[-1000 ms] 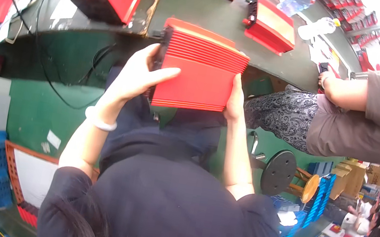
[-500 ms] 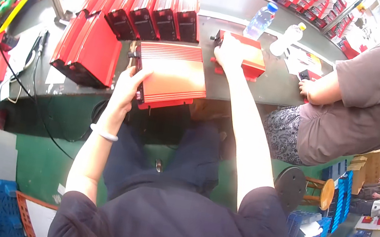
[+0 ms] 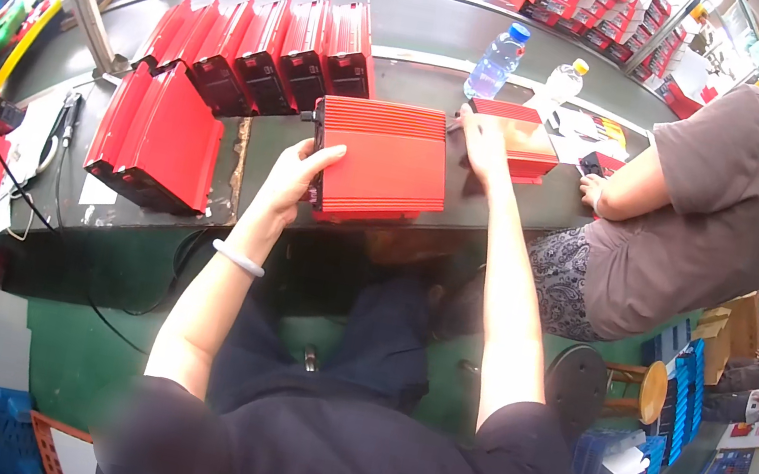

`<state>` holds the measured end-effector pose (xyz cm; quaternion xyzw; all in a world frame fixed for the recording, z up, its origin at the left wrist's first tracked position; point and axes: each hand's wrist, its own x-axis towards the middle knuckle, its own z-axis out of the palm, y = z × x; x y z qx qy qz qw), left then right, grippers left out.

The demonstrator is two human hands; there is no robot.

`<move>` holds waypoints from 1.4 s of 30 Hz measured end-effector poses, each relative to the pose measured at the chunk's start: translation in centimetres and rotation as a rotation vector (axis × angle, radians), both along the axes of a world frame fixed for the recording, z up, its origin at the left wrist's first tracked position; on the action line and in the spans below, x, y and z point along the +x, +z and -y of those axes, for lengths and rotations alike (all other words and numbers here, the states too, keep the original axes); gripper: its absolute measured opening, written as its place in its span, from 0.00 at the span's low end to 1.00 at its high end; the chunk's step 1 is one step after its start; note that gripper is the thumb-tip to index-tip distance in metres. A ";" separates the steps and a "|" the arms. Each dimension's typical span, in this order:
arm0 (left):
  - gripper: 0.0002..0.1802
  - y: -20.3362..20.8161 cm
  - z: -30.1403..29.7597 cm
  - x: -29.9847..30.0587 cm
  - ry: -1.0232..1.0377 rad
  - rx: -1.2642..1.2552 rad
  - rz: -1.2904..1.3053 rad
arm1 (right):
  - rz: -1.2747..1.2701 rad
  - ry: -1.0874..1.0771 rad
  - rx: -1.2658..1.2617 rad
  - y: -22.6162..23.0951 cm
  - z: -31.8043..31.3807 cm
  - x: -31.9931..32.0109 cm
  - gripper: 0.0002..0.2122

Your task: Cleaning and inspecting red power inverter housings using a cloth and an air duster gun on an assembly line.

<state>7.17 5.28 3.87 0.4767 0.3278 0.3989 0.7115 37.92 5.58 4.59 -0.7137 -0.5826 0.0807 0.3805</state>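
Red box at 12 o'clock, left hand clasping its 9 o'clock edge, best kept level; right hand, grip unclear, meets 2nd box at 1 o'clock.

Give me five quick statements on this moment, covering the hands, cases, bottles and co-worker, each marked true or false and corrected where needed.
1. The left hand holds a red ribbed case. True.
2. The right hand is far from any case. False: it is at the left end of a second red case.
3. A blue-capped bottle stands left of a yellow-capped bottle. True.
4. The white wristband is on the right wrist. False: left.
5. The co-worker is on the person's left. False: right.
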 end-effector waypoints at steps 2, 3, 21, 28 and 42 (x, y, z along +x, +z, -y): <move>0.24 -0.8 -0.7 -0.4 0.019 0.003 0.046 | -0.527 0.210 -0.128 1.4 2.2 -3.8 0.20; 0.25 -1.0 -0.9 -0.4 -0.023 0.011 0.091 | -0.773 0.258 -0.157 2.5 4.3 -5.7 0.21; 0.29 0.2 4.8 -2.7 0.278 0.653 -0.394 | -0.228 -0.131 0.680 -2.0 3.5 -6.7 0.22; 0.27 0.9 7.1 -8.6 0.906 1.074 -0.449 | 0.287 -0.428 0.643 -4.8 1.9 -8.2 0.33; 0.26 -6.0 4.8 -14.8 1.144 0.658 -0.357 | -0.093 0.566 0.315 -0.6 3.8 -29.7 0.19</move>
